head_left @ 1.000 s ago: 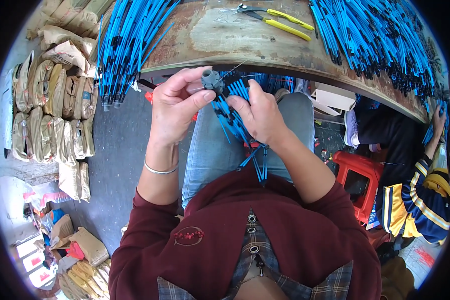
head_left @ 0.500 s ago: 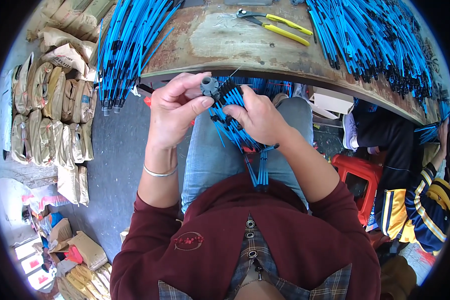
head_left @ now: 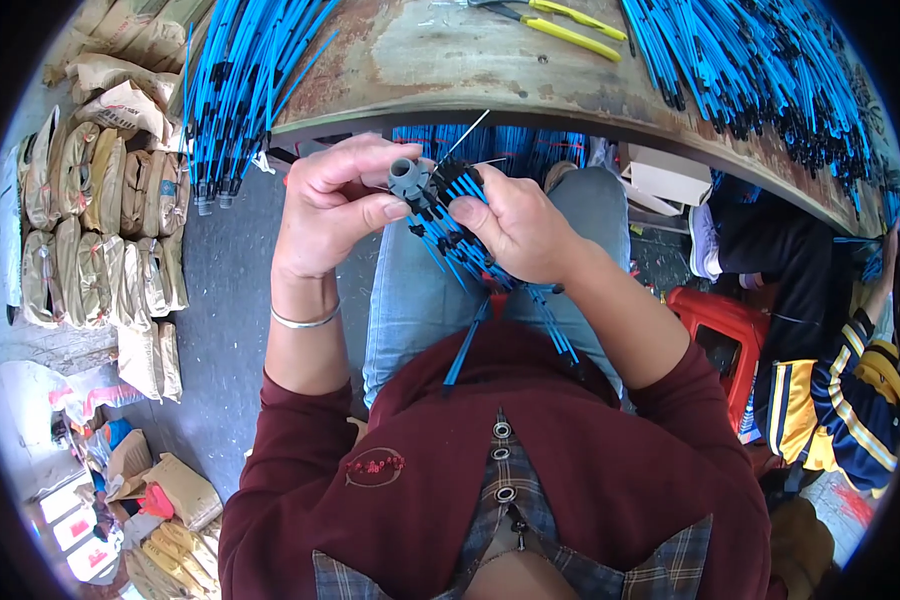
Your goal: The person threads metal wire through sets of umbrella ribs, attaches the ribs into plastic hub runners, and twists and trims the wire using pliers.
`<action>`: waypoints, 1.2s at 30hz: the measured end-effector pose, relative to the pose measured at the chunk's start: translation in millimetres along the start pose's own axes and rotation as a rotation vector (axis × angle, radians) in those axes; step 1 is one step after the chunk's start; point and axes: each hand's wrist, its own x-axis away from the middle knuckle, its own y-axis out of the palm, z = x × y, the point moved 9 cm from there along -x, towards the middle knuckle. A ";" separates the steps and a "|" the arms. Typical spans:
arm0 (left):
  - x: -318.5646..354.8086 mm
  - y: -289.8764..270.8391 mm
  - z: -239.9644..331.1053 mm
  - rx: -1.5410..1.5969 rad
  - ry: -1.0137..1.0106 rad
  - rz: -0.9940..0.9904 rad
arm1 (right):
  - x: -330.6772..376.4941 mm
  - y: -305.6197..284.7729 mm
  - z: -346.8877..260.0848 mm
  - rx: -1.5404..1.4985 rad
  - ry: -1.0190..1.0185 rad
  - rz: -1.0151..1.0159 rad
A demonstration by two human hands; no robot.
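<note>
My left hand [head_left: 335,205] pinches a small grey plastic connector [head_left: 406,178] between thumb and fingers, just below the table edge. My right hand [head_left: 515,225] grips a bundle of blue cables with black ends [head_left: 460,250] that trails down over my lap toward my chest. The two hands nearly touch at the connector. A thin pale wire [head_left: 465,136] sticks up from between them.
A worn curved table [head_left: 440,70] carries heaps of blue cables at left [head_left: 240,80] and right [head_left: 760,70], plus yellow-handled pliers [head_left: 560,20]. Stacked brown sacks [head_left: 100,220] lie on the floor to the left. Another person in a striped sleeve [head_left: 830,400] sits at right by a red stool [head_left: 720,330].
Both hands have stayed together in front of the table edge. The left fingers have shifted on the grey connector, and the cable bundle has been drawn slightly closer to it.
</note>
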 end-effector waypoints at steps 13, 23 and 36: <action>2.2 21.7 5.6 -0.042 0.087 -0.301 | 14.5 23.0 8.6 -0.382 0.091 -0.315; -6.5 36.8 -13.2 0.215 -0.042 -0.021 | 26.2 13.3 21.1 -0.497 0.106 -0.186; 29.4 44.3 0.9 -0.626 0.005 0.781 | 23.6 -6.8 31.5 -0.172 0.230 0.221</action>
